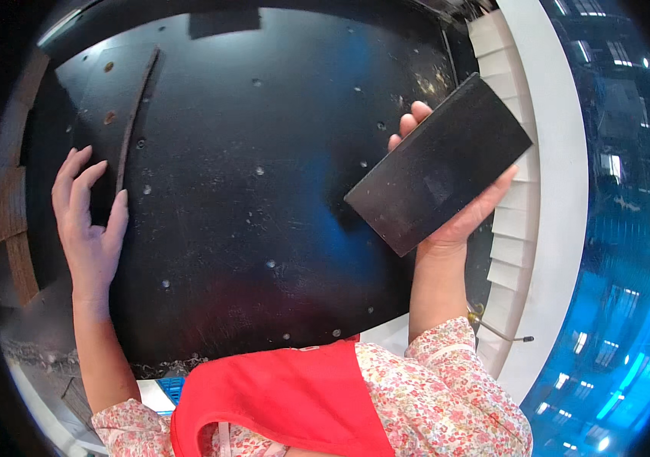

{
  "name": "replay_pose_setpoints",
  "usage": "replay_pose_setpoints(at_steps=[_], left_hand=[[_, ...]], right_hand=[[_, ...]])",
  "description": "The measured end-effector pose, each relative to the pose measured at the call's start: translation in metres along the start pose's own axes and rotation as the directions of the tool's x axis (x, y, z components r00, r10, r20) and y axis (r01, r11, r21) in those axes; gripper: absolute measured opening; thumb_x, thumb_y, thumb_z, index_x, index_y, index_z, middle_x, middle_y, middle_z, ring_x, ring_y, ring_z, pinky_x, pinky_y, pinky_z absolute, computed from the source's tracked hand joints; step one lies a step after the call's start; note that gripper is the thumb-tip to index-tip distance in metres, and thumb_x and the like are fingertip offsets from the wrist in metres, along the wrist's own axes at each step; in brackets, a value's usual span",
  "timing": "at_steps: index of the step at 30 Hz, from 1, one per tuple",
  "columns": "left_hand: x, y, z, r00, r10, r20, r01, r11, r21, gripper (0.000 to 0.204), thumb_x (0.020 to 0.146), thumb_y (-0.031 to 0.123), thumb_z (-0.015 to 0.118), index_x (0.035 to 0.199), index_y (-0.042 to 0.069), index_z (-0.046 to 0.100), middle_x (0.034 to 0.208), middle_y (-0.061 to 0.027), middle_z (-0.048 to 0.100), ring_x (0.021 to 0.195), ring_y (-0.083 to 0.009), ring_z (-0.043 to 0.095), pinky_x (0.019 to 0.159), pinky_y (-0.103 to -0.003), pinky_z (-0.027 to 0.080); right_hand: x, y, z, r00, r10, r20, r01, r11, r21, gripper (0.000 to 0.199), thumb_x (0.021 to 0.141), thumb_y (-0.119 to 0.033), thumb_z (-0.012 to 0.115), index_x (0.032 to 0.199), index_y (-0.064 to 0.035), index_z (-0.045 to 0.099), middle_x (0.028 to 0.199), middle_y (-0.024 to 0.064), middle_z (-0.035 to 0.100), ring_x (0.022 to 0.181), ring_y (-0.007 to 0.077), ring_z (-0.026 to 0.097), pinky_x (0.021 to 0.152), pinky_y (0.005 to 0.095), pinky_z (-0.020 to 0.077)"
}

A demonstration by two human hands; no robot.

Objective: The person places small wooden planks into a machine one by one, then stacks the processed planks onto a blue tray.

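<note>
My right hand (468,219) holds a flat black rectangular plate (443,164), raised and tilted. Its thumb lies along the lower right edge, and fingertips show at the upper left edge. On the left, my left hand (90,217) has its fingers spread and holds nothing I can see. A thin dark strip (134,114) lies lengthwise on the black work surface (211,221), its near end close to my left thumb. I cannot tell whether the thumb touches it.
Screw heads dot the black surface. Overlapping white pieces (514,221) line its right side beside a curved white edge (557,198). Brown slat-like pieces (6,202) are at the far left. A thin metal rod (499,333) juts out near my right elbow.
</note>
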State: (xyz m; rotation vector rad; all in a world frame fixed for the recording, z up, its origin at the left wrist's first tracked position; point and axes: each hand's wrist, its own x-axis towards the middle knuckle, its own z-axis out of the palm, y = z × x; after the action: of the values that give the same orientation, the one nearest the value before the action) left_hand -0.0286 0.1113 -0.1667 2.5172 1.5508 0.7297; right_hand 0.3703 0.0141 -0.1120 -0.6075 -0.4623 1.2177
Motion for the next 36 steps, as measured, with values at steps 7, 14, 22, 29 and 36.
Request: replay_pose_setpoints(at_steps=[7, 14, 22, 29, 36], left_hand=[[0.000, -0.002, 0.003, 1.000, 0.028, 0.001, -0.028, 0.998, 0.057, 0.041, 0.089, 0.006, 0.068, 0.128, 0.009, 0.059, 0.148, -0.0108, 0.046, 0.143, -0.0289, 0.038, 0.117, -0.043, 0.034], [-0.001, -0.004, 0.003, 1.000, 0.010, -0.020, -0.009, 0.998, 0.063, 0.040, 0.089, 0.009, 0.068, 0.128, 0.010, 0.059, 0.147, -0.0104, 0.047, 0.141, -0.0285, 0.040, 0.115, -0.043, 0.035], [-0.013, -0.010, 0.018, 0.996, 0.012, -0.092, -0.015, 0.999, -0.035, 0.037, 0.085, 0.009, 0.070, 0.121, 0.008, 0.063, 0.139, -0.0108, 0.054, 0.133, -0.0289, 0.048, 0.110, -0.042, 0.040], [-0.006, -0.012, 0.018, 0.991, 0.053, -0.119, -0.053, 0.999, 0.004, 0.036, 0.086, 0.013, 0.070, 0.121, 0.010, 0.062, 0.139, -0.0102, 0.054, 0.133, -0.0289, 0.048, 0.110, -0.043, 0.040], [-0.006, -0.009, 0.011, 0.998, -0.003, -0.061, 0.003, 1.000, -0.005, 0.038, 0.087, 0.010, 0.069, 0.124, 0.010, 0.061, 0.143, -0.0121, 0.050, 0.137, -0.0297, 0.044, 0.114, -0.044, 0.038]], right_hand=[[-0.012, -0.001, -0.012, 1.000, 0.019, 0.003, -0.019, 0.995, 0.097, 0.099, 0.086, -0.083, 0.039, 0.149, -0.0063, 0.039, 0.142, 0.0295, 0.048, 0.121, 0.0393, 0.060, 0.099, 0.0508, 0.0528], [-0.015, -0.014, -0.011, 0.995, 0.029, 0.097, -0.034, 0.998, 0.052, 0.105, 0.082, -0.087, 0.037, 0.149, -0.0056, 0.039, 0.141, 0.0289, 0.050, 0.120, 0.0390, 0.061, 0.097, 0.0484, 0.0545], [-0.023, -0.028, 0.001, 0.998, -0.059, 0.035, 0.065, 0.971, -0.229, 0.099, 0.085, -0.085, 0.032, 0.145, -0.0077, 0.046, 0.137, 0.0260, 0.055, 0.118, 0.0368, 0.063, 0.095, 0.0466, 0.0557], [-0.027, -0.030, 0.008, 0.994, -0.103, -0.022, 0.101, 0.992, -0.077, 0.089, 0.092, -0.079, 0.025, 0.142, -0.0094, 0.051, 0.136, 0.0229, 0.057, 0.118, 0.0361, 0.063, 0.096, 0.0474, 0.0547], [-0.036, -0.036, 0.007, 0.992, -0.093, 0.091, 0.095, 0.995, -0.025, 0.091, 0.093, -0.078, 0.018, 0.144, -0.0089, 0.047, 0.138, 0.0244, 0.055, 0.120, 0.0372, 0.061, 0.099, 0.0485, 0.0519]])
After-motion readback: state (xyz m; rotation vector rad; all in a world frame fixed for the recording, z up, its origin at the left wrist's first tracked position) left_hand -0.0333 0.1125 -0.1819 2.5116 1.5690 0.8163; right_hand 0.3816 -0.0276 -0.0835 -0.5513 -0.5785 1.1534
